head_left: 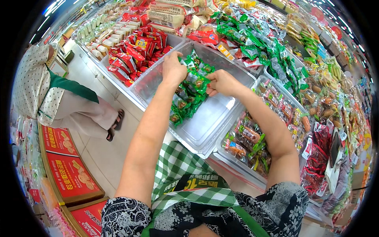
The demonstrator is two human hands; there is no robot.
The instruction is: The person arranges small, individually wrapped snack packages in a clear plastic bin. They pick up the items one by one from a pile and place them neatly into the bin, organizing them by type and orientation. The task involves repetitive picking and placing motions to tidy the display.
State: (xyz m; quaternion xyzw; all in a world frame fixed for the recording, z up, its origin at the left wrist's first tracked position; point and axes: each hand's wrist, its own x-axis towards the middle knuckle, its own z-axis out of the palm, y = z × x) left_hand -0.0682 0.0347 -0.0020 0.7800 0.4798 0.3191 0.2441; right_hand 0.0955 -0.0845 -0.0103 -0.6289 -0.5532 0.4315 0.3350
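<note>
A clear plastic bin [205, 134] stands in front of me. Small, shiny green snack packets [185, 104] lie heaped along its left and middle part, and its bare bottom shows at the near right. My left hand [174, 69] is inside the bin's far left part, fingers curled against the upper end of the packets. Over the bin's middle, my right hand [223, 83] has its thumb and fingers pinched at the edge of a green packet. My left fingertips are partly hidden behind the hand and the packets.
Red snack packets [132, 55] fill a bin on the left. More green packets [272, 59] lie at the far right, and wrapped sausage-like snacks [248, 134] sit in a bin to the right. A person in a green apron [73, 89] stands in the left aisle, near red cartons [73, 175].
</note>
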